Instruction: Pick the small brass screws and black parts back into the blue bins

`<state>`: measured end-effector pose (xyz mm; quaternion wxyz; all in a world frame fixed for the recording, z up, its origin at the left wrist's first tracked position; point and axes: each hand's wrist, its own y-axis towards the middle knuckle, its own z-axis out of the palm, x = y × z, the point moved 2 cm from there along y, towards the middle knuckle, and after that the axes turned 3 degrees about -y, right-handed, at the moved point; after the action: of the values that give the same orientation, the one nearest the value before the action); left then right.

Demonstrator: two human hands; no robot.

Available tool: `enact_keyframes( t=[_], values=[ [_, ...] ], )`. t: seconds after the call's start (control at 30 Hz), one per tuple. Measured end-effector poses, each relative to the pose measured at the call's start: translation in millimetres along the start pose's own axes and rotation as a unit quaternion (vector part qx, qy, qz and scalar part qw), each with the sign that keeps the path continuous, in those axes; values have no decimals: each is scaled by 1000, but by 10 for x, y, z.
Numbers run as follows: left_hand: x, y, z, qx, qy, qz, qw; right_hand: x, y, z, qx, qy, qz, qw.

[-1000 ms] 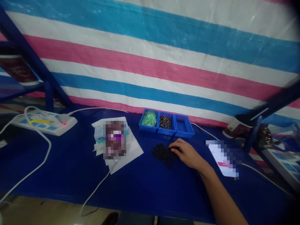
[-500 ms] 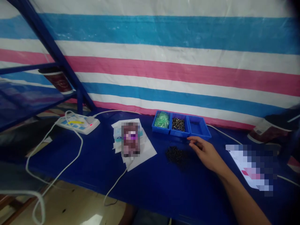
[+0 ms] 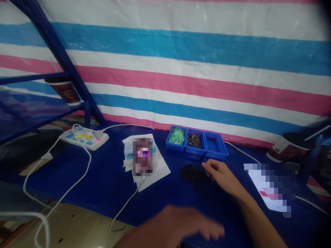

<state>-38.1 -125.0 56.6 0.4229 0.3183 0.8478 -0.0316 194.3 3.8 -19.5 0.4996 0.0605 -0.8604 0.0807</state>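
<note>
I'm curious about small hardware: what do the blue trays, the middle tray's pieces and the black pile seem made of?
Blue trays: probably plastic, smooth, with evenly colored thin rims.
Middle tray's pieces: likely metal, shiny, given their bright glints.
Black pile: dull and dark; plastic, rubber or coated metal, its pieces too small to tell.

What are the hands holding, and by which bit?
I can't tell: the right hand curls beside the pile of small black pieces and could be hiding one. The left hand is blurred; nothing shows in it.

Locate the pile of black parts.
In the head view, the pile lies slightly right of centre, left of the right hand, in front of the blue trays.
</note>
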Motion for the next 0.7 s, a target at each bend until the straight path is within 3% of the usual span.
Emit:
enact_keyframes(
  t=[0.07,0.17,0.23,0.27,0.37,0.5,0.7],
  values=[
    [80,499,-118,-6,-10,22,1000,4,14,-59,-46,26,-2,999],
    [349,1149,-212,-121,37,55,990,-26,37,-211,-202,101,8,974],
    [563,1371,-196,-172,95,64,978,-78,45,-293,-270,102,20,957],
    [662,1410,-179,-193,122,65,971,-102,49,-314,-270,78,22,960],
    [869,1346,-127,-213,166,71,960,-132,54,-280,-167,-40,-14,985],
    [962,1235,-104,-158,197,50,966,-56,21,-136,-29,-174,-97,979],
    [1072,1234,-18,-44,264,-6,963,-13,13,-62,43,-230,-112,966]
  ],
)
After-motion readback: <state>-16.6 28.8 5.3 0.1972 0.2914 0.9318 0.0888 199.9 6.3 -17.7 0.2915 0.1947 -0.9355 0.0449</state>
